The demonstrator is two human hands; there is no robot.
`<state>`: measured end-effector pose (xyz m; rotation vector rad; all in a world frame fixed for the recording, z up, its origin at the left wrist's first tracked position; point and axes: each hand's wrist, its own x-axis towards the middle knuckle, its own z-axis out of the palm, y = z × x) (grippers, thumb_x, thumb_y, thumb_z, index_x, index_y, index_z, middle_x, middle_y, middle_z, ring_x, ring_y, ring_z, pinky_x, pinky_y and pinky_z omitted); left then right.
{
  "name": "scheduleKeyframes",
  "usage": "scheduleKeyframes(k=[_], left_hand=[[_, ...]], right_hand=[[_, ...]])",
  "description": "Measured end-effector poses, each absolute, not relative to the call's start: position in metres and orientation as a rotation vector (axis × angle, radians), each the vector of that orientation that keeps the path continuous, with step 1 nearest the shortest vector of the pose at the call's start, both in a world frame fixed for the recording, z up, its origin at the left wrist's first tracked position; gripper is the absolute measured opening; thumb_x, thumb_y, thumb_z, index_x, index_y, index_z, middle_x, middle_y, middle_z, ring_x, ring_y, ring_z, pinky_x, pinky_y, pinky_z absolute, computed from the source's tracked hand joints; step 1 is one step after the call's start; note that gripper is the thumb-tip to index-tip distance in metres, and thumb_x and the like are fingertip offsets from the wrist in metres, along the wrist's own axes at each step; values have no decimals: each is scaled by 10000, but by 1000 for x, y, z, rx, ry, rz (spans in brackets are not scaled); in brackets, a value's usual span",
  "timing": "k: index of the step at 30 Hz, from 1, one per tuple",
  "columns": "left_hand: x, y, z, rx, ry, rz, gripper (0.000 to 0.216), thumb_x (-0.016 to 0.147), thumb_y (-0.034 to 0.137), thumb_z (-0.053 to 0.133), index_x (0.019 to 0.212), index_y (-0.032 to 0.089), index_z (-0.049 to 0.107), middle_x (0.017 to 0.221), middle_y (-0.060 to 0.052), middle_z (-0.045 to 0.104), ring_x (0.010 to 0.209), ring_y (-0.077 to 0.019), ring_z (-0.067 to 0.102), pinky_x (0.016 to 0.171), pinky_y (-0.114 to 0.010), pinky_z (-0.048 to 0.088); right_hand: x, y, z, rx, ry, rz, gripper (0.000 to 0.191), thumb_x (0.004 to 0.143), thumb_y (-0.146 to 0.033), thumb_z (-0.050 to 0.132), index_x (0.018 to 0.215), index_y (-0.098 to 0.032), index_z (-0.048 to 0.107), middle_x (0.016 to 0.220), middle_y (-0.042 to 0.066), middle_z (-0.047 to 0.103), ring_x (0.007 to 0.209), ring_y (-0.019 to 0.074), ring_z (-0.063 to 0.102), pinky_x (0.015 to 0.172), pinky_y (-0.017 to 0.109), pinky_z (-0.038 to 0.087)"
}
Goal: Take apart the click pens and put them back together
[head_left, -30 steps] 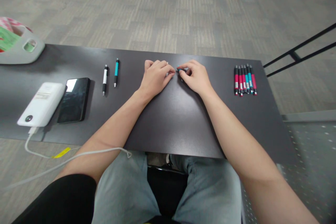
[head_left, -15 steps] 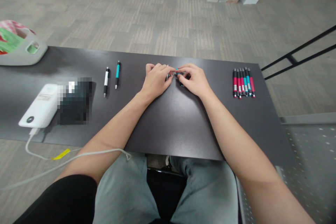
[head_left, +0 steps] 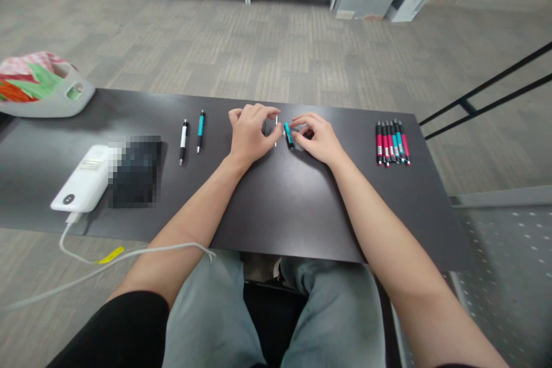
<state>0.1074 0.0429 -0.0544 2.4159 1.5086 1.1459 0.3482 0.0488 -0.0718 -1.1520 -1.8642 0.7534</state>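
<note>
My left hand (head_left: 252,135) rests over the middle of the table, its thumb and fingers apart. Beside its fingertips is a thin white rod (head_left: 276,131) like a pen refill; I cannot tell whether the thumb touches it. A dark piece is partly hidden under that hand. Facing it, my right hand (head_left: 317,137) has curled but parted fingers, their tips next to a teal and black pen barrel (head_left: 288,135) that lies slightly tilted on the table. A white and black pen (head_left: 183,142) and a teal pen (head_left: 200,131) lie left of my hands.
Several red and teal pens (head_left: 392,142) lie in a row at the right of the dark table (head_left: 284,207). At left are a white power bank (head_left: 84,178) with a cable (head_left: 150,250), a blurred black object (head_left: 137,172) and a white basket (head_left: 64,98) holding colourful cloth or bags.
My hands have parted slightly, and the fingers have spread. The teal barrel, earlier mostly covered by my right fingers, now shows between the hands. The whole view has shifted a little.
</note>
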Motion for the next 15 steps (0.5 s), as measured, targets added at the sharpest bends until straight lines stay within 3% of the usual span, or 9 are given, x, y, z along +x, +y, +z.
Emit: scheduleKeyframes(k=[3,8,10,13,14,15], left_hand=[[94,43,-54,2277,1650,1379,164,1103,356,672,1244,317,748,1118,-41,843,1085,-307,723,1094,-595,401],[55,10,-59,1910,1793,1562,309,1159,458,526,1198,280,776,1100,-62,828,1065,-297,766,1142,-650,470],[29,-21,-51,1786,1813,1605,290,1107,515,563,1154,307,760,1088,-89,832,1056,-349,795,1086,-676,549],[-16,-73,-16,1752,1919,1672,339,1162,576,479,1089,388,751,979,-56,788,972,-382,771,930,-683,607],[-29,-89,2,1898,1966,1590,485,1197,592,343,1033,413,763,921,-44,761,1011,-406,762,905,-701,593],[-39,-104,22,2161,1856,1347,493,1203,622,359,1075,416,789,958,-32,769,1087,-418,758,918,-696,607]], right_hand=[[350,48,-71,-1110,-1896,777,163,909,-395,892,1054,-354,831,1333,68,774,831,272,776,940,552,707],[351,52,-70,-1194,-1823,707,82,954,-400,835,1036,-401,845,1256,52,775,827,300,777,934,592,724],[352,54,-67,-1300,-1683,643,53,958,-432,804,934,-385,807,1077,49,779,833,334,772,877,603,722],[360,51,-53,-1367,-1534,544,193,978,-513,748,856,-367,721,808,50,671,836,390,754,795,608,688],[365,47,-44,-1361,-1518,509,231,976,-548,738,844,-364,699,761,52,626,833,405,741,777,608,670],[371,41,-33,-1346,-1514,474,267,971,-589,732,838,-363,680,728,53,582,827,414,724,761,604,649]])
